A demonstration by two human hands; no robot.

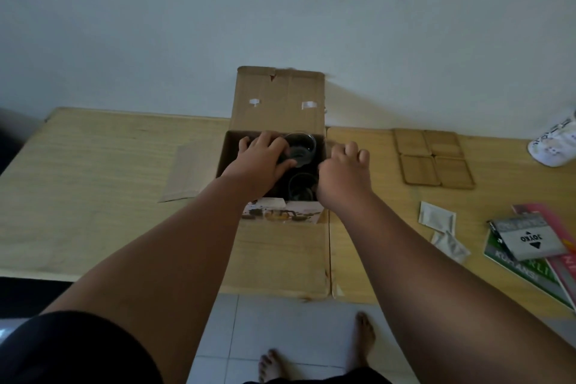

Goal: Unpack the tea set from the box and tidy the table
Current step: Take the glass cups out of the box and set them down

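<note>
The open cardboard box stands on the worktop. Inside it the left hand curls its fingers round a glass cup (a second glass sits nearer). The right hand grips the box's right rim with curled fingers, near four wooden coasters.

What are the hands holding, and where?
The left hand grips a glass cup by its side, inside the cardboard box. The right hand curls at the box's right wall; whether it grips is unclear.
</note>
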